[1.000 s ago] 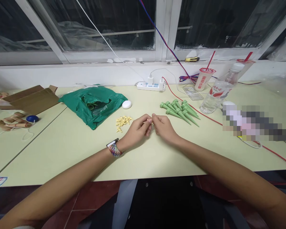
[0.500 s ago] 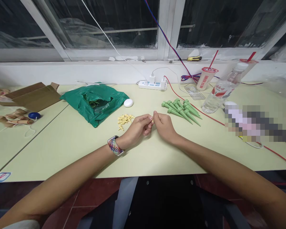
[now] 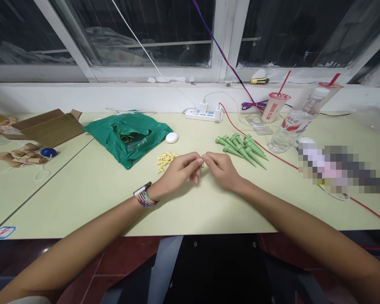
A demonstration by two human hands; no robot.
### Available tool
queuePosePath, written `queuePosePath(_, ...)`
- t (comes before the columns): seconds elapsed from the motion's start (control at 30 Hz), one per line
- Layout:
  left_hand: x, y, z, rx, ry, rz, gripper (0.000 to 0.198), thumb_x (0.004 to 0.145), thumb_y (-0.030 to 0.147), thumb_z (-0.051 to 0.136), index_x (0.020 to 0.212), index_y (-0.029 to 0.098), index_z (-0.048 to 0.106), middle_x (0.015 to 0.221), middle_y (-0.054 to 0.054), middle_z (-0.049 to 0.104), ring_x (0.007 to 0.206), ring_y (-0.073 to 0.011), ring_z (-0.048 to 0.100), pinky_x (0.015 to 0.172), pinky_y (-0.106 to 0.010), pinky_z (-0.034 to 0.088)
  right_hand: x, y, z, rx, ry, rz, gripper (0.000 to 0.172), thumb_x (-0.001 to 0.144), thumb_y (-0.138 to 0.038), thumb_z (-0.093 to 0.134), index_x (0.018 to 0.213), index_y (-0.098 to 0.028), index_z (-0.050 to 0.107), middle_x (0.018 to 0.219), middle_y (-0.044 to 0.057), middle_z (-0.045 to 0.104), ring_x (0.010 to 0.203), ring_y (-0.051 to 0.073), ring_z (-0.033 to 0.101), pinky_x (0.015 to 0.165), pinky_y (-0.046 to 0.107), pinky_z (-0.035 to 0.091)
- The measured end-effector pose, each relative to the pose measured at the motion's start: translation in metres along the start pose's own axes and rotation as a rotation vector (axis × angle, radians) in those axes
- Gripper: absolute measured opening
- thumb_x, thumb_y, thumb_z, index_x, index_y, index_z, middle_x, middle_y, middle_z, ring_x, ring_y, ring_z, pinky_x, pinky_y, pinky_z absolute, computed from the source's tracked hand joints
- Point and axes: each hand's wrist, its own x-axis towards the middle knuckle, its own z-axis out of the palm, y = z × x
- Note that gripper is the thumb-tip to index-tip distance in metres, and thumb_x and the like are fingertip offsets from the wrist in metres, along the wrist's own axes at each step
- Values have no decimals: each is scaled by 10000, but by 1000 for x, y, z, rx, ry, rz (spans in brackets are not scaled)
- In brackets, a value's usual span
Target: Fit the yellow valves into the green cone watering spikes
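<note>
Above the pale green table (image 3: 82,207), the left hand (image 3: 179,171) and right hand (image 3: 221,171) are held close together, with a small pale piece (image 3: 202,165) pinched between their fingertips. A braided band (image 3: 145,199) is worn on the left wrist. Just left of the hands, pale yellow pieces (image 3: 165,162) are heaped; to the right, green plastic spikes (image 3: 240,151) are clustered. Farther back, a green plastic bag (image 3: 126,139) and a power strip (image 3: 204,115) lie below a window (image 3: 158,33).

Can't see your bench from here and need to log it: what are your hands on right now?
Left hand and right hand together, fingertips on a small pale yellow piece. Pile of matching pieces left; green plastic spikes right.
</note>
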Motion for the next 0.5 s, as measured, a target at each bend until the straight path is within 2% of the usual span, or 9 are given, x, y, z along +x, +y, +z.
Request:
queuePosePath(0.07, -2, -3, 1, 330, 124, 170, 331, 1060, 409, 494, 827, 199, 599, 726, -19, 637, 693, -159, 600, 713, -307, 469, -1, 0, 7, 302, -16, 174, 456, 1024, -556, 463, 701, -234, 439, 619, -29, 430, 553, 137, 426, 575, 293, 384)
queuePosePath(0.17, -1, -10, 1, 578, 177, 285, 273, 1083, 353, 437, 950, 201, 622, 818, -26, 666, 748, -167, 616, 756, -317, 453, 2, 1, 14, 624, -49, 344, 491, 949, -613, 583, 681, -241, 407, 572, -64, 363, 478, 110, 356, 498, 272, 377)
queuePosePath(0.27, 0, -16, -1, 667, 200, 317, 193, 1059, 335, 488, 1137, 207, 609, 997, -51, 694, 760, -161, 640, 747, -311, 466, 5, 2, 15, 730, -54, 445, 543, 890, -626, 673, 652, -242, 372, 551, -81, 306, 463, 91, 295, 465, 252, 343)
queuePosePath(0.33, 1, -18, -2, 703, 216, 343, 217, 1023, 346, 562, 1191, 215, 601, 1050, -55, 689, 735, -150, 645, 716, -301, 470, 7, 3, 14, 758, -28, 478, 572, 858, -641, 713, 650, -244, 358, 554, -92, 266, 458, 81, 264, 452, 243, 322)
queuePosePath(0.5, 3, -18, -8, 751, 185, 412, 183, 1011, 355, 596, 1116, 214, 649, 977, -45, 682, 717, -148, 630, 686, -290, 449, 6, 7, 17, 765, 6, 490, 573, 827, -684, 732, 660, -236, 416, 551, -103, 244, 454, 72, 239, 437, 235, 304)
